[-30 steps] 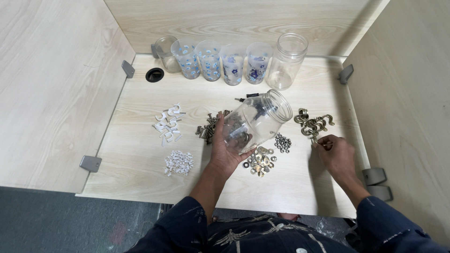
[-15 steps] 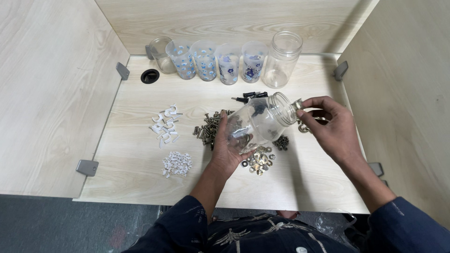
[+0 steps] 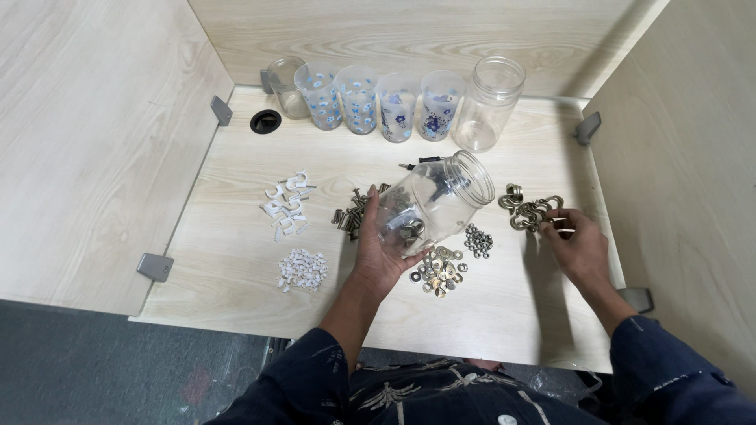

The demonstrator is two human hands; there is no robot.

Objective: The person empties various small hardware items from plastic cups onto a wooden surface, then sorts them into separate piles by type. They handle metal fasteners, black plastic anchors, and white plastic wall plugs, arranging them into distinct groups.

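My left hand (image 3: 381, 256) grips a clear glass jar (image 3: 435, 203), tilted with its mouth up and to the right; a few metal pieces lie in its bottom. My right hand (image 3: 577, 245) rests on the table at the right, fingers pinching at the pile of brass hooks (image 3: 529, 210). Below the jar lie a heap of brass washers (image 3: 439, 270) and a small heap of steel nuts (image 3: 477, 240). Dark screws (image 3: 354, 212) are left of the jar, partly hidden by it.
White cable clips (image 3: 287, 205) and small white plugs (image 3: 302, 269) lie at the left. Along the back wall stand several flowered tumblers (image 3: 379, 101), a clear glass (image 3: 285, 77) and an empty jar (image 3: 490, 104). A round cable hole (image 3: 265, 121) is at back left. Side walls enclose the table.
My right hand was at the jar's mouth half a second ago and has moved back down to the brass hooks. The jar stays tilted in my left hand.
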